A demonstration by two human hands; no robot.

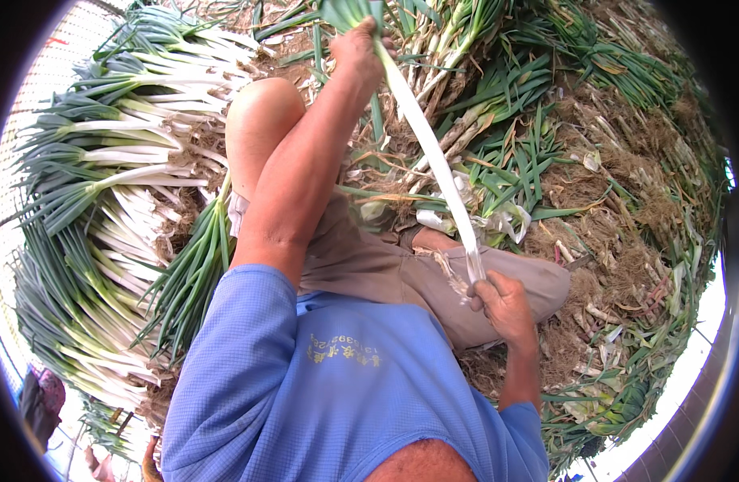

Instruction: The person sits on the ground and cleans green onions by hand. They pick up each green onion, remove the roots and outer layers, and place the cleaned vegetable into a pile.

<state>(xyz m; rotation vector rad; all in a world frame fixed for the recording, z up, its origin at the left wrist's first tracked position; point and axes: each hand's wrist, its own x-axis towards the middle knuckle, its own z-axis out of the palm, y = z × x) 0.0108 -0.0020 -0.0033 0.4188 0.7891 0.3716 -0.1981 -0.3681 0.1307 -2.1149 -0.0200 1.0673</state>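
A long green onion (432,150) with a white stalk runs diagonally in front of me. My left hand (362,51) is closed around it at the top, where the green leaves begin. At the lower end, my right hand (503,301) pinches the tip near the roots, over my bent leg; fingers partly hide that tip. Thin, dry strips of peel (450,271) hang beside this end. To the left lies a large pile of white-stalked green onions (128,156), leaves pointing outward. Another bunch of green leaves (191,271) lies against the pile near my left arm.
Untrimmed onions with brown roots (622,199) are heaped along the right. Loose leaves (514,175) and peelings (508,220) litter the ground ahead. My bare knee (264,105) rises beside the left pile. Dark patterned cloth (44,400) shows at the lower left edge.
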